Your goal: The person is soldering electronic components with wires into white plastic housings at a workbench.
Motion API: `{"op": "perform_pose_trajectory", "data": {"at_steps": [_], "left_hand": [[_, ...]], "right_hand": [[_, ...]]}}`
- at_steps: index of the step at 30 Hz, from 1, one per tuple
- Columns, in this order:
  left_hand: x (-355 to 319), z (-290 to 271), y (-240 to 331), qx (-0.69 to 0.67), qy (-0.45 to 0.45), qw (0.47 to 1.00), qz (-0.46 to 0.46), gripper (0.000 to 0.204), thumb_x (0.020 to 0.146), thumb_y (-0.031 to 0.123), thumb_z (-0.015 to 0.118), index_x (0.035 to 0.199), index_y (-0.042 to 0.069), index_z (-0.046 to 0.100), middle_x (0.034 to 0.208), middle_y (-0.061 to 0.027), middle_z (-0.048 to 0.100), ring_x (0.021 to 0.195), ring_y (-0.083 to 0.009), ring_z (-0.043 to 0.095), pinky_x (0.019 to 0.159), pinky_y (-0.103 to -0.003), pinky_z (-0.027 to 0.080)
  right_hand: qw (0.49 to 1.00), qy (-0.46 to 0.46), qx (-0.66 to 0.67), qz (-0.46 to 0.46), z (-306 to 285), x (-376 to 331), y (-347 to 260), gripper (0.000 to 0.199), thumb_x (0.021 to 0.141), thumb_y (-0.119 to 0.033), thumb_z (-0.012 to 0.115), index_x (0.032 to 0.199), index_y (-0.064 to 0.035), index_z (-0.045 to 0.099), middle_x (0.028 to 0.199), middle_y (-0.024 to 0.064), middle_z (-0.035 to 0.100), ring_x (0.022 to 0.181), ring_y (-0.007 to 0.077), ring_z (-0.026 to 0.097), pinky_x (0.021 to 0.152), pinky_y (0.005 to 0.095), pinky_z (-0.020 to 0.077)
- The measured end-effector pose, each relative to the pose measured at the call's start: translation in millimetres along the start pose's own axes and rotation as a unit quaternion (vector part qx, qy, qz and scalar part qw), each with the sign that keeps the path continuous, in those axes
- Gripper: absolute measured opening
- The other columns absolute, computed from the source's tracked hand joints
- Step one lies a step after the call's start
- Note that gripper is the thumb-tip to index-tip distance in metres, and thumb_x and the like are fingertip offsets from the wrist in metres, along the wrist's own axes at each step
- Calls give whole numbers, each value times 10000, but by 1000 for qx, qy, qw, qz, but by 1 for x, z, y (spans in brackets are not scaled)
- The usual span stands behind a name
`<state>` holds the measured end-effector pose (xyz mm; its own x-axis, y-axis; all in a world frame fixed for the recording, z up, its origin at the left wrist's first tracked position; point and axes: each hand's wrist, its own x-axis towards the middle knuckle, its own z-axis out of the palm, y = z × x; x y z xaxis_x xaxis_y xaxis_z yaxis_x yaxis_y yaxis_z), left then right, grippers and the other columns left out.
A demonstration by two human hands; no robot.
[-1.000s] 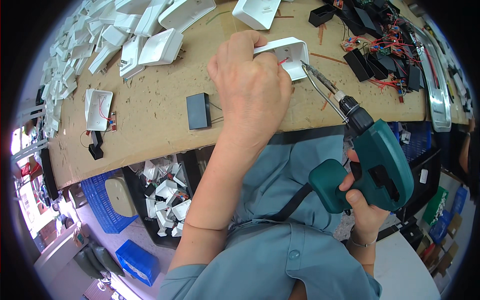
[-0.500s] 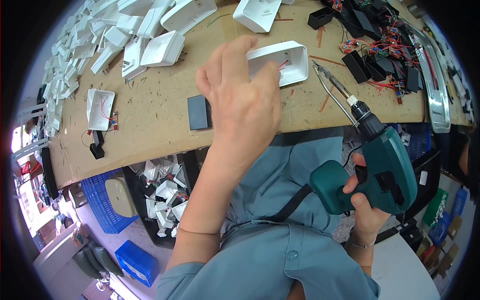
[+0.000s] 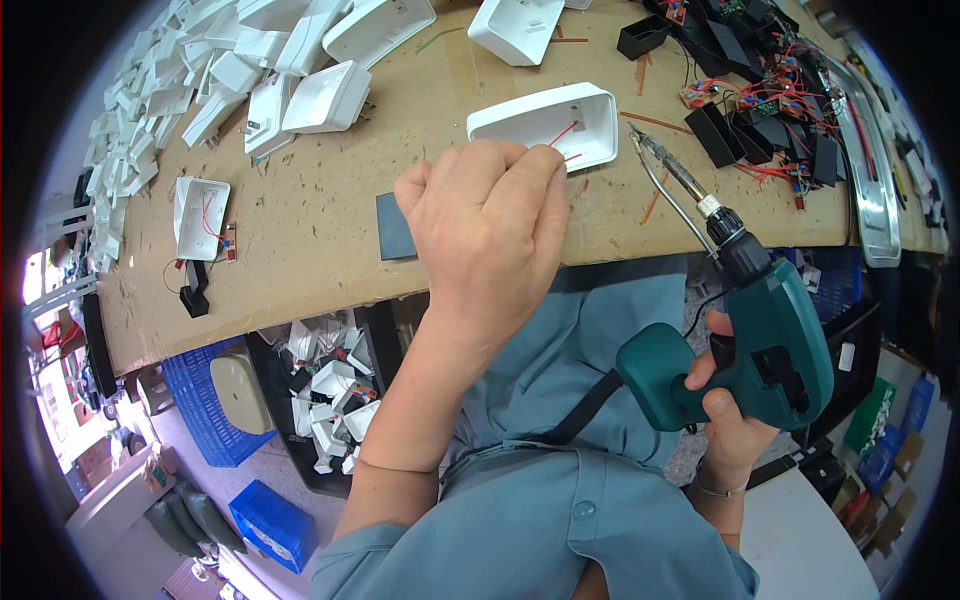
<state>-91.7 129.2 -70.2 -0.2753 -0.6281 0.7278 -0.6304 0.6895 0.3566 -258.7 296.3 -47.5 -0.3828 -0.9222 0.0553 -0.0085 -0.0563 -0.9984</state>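
My left hand is closed, its knuckles up, at the near side of a white plastic housing lying open side up on the bench. Red wires run from inside the housing to its fingers, which seem to pinch them; the fingertips are hidden. Partly under that hand's edge is a dark rectangular box. My right hand is wrapped round the grip of a green soldering gun. Its tip points up and left, just right of the housing, apart from it, with a thin metal feed tube alongside.
White housings pile up at the far left. One wired housing sits at the left with a small board and black piece. Black cases and red-wired boards crowd the far right beside a metal tray. A scrap bin stands below the bench.
My left hand has drawn back toward me from over the housing, and its fingers have closed. The red wires now stretch toward it. The soldering gun has barely shifted.
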Motion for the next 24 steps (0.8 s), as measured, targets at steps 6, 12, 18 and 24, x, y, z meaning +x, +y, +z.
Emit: {"op": "perform_pose_trajectory", "data": {"at_steps": [6,12,18,24], "left_hand": [[2,-3,2,39,-19,999,0,108,667,115,681,754,113,617,700,20,527,623,-151,474,645,-336,236],[1,-2,1,39,-4,999,-5,92,668,117,678,737,118,617,693,23,522,614,-148,471,650,-335,232],[1,-7,10,75,-3,997,-31,92,665,109,666,741,111,614,844,3,535,776,-176,481,705,-363,231],[15,11,5,85,19,996,-13,77,668,107,648,730,95,604,910,-1,538,867,-192,496,849,-448,223]], "right_hand": [[1000,-13,11,1,-2,-2,1,653,717,-208,724,1204,85,402,1083,237,540,681,160,578,583,252,479],[999,-12,21,30,-2,-5,1,675,701,-200,743,1210,82,399,1083,233,542,697,159,583,593,254,484],[999,-26,21,29,-4,-5,3,664,708,-198,736,1212,74,401,1091,229,539,703,157,582,604,255,485],[999,-14,21,34,0,-2,2,654,703,-183,734,1209,71,408,1093,223,540,711,156,577,620,259,484]]}}
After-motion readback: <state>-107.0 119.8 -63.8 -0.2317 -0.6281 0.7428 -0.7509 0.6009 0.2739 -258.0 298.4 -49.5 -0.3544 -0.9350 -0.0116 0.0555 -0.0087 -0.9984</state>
